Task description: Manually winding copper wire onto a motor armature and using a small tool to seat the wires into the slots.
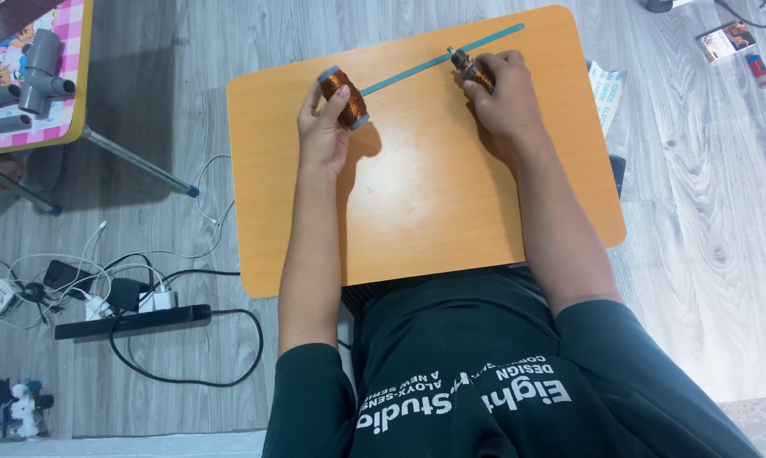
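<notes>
Head view: our left hand (322, 136) grips a copper-wire spool with blue end caps (343, 97) over the small orange wooden table (417, 212). Farther right, our right hand (503, 97) clenches a smaller copper-wound spool (475, 71). A thin teal rod (417, 71) runs between both spools, extending beyond.

copper wire spool (343, 97), teal rod (438, 59), small coil (475, 72)
</notes>
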